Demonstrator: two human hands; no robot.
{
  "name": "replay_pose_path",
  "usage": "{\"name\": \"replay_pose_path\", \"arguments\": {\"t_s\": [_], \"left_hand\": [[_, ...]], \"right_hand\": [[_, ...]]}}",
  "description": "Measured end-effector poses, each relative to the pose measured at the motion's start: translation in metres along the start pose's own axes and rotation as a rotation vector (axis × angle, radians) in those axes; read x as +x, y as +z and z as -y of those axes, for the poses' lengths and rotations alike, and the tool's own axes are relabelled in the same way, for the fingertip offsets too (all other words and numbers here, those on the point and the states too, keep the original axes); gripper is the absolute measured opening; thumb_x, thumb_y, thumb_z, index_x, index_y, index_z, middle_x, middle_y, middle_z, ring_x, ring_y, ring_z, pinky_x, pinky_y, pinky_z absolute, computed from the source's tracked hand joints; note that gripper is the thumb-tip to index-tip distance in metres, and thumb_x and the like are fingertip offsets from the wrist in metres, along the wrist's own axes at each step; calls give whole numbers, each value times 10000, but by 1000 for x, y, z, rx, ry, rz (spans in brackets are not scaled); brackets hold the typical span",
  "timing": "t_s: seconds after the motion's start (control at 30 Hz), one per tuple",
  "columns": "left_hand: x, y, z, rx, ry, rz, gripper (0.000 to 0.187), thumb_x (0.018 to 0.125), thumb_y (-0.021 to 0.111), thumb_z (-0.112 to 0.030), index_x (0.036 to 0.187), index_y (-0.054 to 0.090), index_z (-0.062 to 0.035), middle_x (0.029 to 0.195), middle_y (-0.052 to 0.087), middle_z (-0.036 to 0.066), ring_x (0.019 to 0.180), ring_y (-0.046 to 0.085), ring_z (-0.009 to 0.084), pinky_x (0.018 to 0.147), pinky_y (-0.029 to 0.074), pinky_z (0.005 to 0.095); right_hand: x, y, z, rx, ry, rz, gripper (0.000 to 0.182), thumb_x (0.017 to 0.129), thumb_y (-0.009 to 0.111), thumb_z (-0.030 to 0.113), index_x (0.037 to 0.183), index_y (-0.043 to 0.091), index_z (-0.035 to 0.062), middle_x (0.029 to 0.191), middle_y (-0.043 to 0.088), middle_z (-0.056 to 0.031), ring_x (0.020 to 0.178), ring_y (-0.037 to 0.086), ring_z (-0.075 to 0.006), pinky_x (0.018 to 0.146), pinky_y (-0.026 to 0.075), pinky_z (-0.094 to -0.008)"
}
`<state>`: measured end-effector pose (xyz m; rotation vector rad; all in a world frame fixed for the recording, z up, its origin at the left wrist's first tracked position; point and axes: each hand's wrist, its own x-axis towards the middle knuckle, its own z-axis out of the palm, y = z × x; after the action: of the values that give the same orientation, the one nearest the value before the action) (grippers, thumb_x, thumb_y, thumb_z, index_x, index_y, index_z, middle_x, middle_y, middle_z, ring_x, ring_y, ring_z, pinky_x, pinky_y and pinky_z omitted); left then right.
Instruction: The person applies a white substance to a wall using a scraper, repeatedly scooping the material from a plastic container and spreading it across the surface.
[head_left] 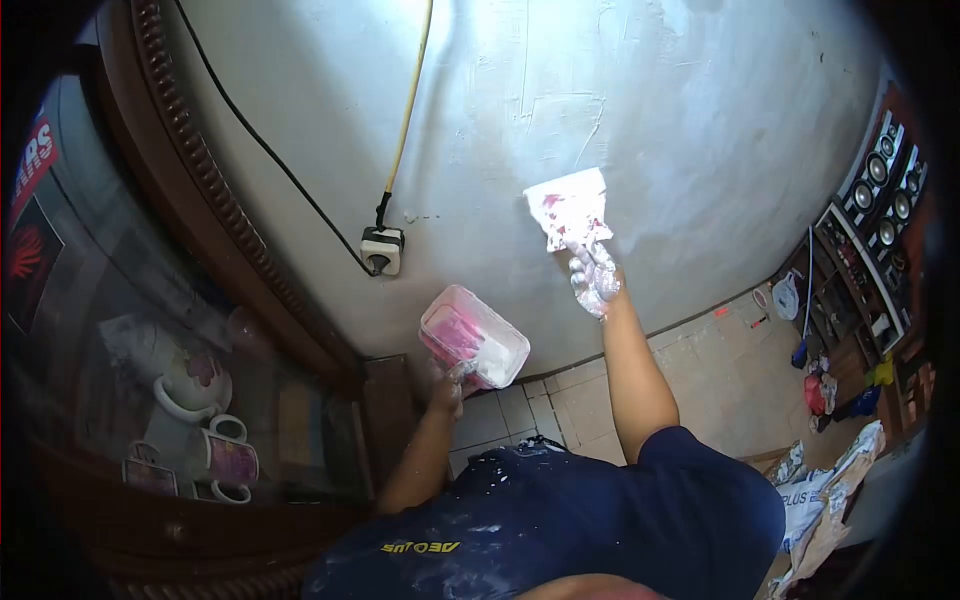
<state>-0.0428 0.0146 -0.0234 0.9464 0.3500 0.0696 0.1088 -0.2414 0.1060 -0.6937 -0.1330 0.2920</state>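
Note:
A wide putty knife (pixel 568 205), its blade coated in white paste with pink-red spots, is in my right hand (pixel 597 281). My fingers, smeared with white, close around its handle, and the blade's far edge is at the grey-white wall (pixel 690 150). Lower and to the left, my left hand (pixel 455 385) grips the near side of a rectangular plastic tub (pixel 455 325). The tub is stained pink inside, with a lump of white paste at its right end. Part of my left hand is hidden by the tub.
A socket (pixel 382 250) with cables is on the wall. At left stands a glass-fronted wooden cabinet (pixel 210 210) with mugs (pixel 231 455) inside. Speakers (pixel 885 175) and a shelf (pixel 850 270) are at right. A torn sack (pixel 805 505) lies lower right on the tiled floor (pixel 700 375).

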Motion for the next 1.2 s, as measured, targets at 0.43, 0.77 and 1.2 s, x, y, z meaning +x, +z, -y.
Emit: {"name": "replay_pose_path", "arguments": {"t_s": [0.43,0.77,1.2], "left_hand": [[0,6,-5,16,-75,30,771,746,606,-52,1356,146,-160,1194,477,121,964,571,288,747,500,459],[4,1,-2,26,-63,25,719,743,615,-92,1336,217,-171,1187,486,92,968,558,255,707,501,459],[11,1,12,-33,-67,52,773,731,631,-86,1343,169,-179,1210,462,99,968,557,268,674,499,446]], "right_hand": [[23,75,9,186,-348,27,473,871,524,184,1314,398,76,1096,556,-52,647,454,-112,517,371,-219],[79,148,69,-111,-826,-24,345,834,560,-15,1134,398,41,937,562,-89,740,582,-169,549,499,-260],[174,35,54,-303,-519,-417,245,866,567,232,959,613,10,834,617,-105,692,596,-177,521,475,-289]]}}
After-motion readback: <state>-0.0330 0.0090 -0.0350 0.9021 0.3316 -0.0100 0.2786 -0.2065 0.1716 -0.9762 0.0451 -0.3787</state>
